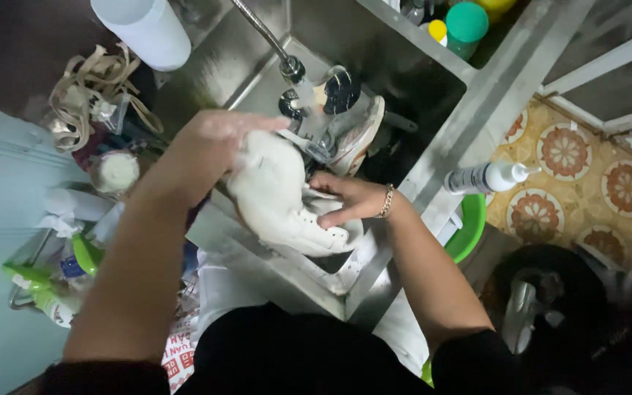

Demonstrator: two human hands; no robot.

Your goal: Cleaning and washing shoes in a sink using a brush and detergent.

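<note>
A white sneaker is held over the steel sink, sole side turned away, toe toward me. My left hand presses on its heel end from above. My right hand, a gold bracelet on the wrist, grips its side near the laces. A second sneaker with a pale sole lies in the basin behind it, under the faucet, next to a dark round object.
A white cylinder stands on the counter at the back left beside tangled beige straps. Green spray bottles sit at the left. A white pump bottle rests on the sink's right rim above a green basin. Patterned floor tiles lie at the right.
</note>
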